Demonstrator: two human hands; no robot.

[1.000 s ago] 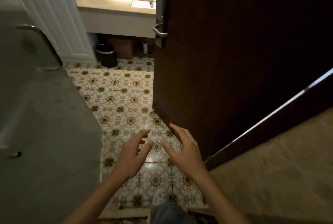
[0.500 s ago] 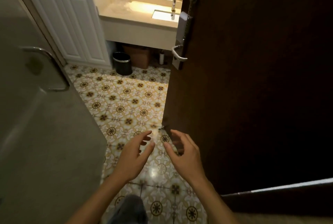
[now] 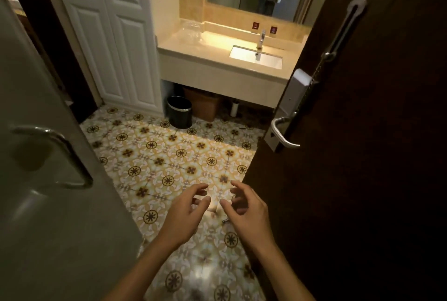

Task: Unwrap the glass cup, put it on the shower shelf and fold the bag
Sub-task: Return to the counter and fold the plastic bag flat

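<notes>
The left hand (image 3: 183, 216) and right hand (image 3: 246, 211) hover side by side over the patterned floor (image 3: 169, 155), fingers loosely curled apart, holding nothing. The wrapped glass cup (image 3: 191, 30) sits in the desk's (image 3: 217, 68) far left corner, beside the sink (image 3: 256, 57).

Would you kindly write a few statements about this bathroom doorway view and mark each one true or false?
1. Both hands are empty. True: the left hand and right hand hold nothing, fingers loosely curled.
2. The black bin stands on the vanity counter. False: it stands on the patterned floor, below the counter.
3. The dark wooden door is on the right of the view. True.
4. The sink is at the left end of the counter. False: it is set toward the right end, with the tap behind it.
5. A wrapped clear item lies on the counter's left end. True, though too blurred to identify.
</notes>
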